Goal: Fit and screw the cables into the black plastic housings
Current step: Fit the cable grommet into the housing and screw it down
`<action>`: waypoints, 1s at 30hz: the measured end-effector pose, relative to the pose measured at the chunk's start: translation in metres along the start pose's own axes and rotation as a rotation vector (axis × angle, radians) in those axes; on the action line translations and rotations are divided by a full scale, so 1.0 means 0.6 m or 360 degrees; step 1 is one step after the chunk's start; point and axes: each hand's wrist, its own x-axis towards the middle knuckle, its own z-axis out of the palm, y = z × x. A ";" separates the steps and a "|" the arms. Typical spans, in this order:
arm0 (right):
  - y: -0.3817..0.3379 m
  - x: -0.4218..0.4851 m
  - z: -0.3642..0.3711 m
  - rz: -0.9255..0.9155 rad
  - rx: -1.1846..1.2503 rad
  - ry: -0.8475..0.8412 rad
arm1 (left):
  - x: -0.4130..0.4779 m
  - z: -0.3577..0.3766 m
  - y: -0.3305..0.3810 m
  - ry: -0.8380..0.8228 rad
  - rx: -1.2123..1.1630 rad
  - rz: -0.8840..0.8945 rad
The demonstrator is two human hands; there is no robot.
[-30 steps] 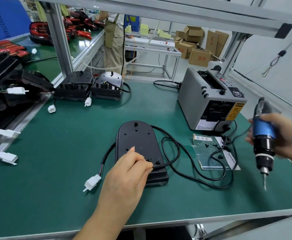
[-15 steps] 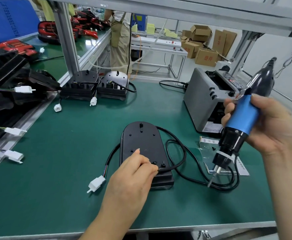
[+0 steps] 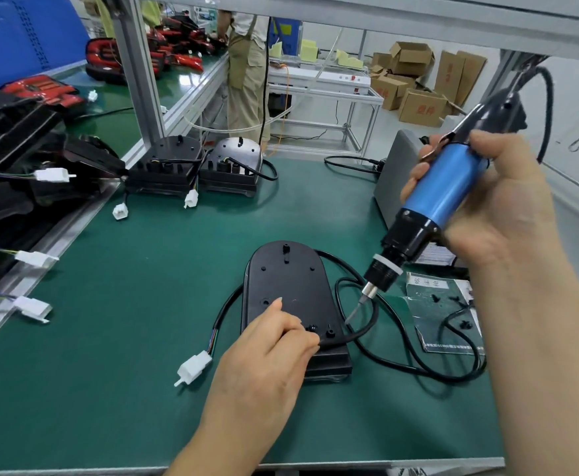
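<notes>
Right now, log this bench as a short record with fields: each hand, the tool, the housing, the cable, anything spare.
left hand: rests on housing, near end; fingers curled on cable
right hand: grips screwdriver
screwdriver: tilted, bit aimed down-left, tip beside housing's right edge, over the cable loop
housing: flat on green mat
cable: loops on mat, right of housing; white connector lies left
spare: small black screws on clear bag, right
back: two more housings
</notes>
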 end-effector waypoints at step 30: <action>0.079 -0.013 0.074 -0.0443 -0.0373 -0.0274 | -0.004 0.004 -0.004 -0.0011 -0.0030 -0.0040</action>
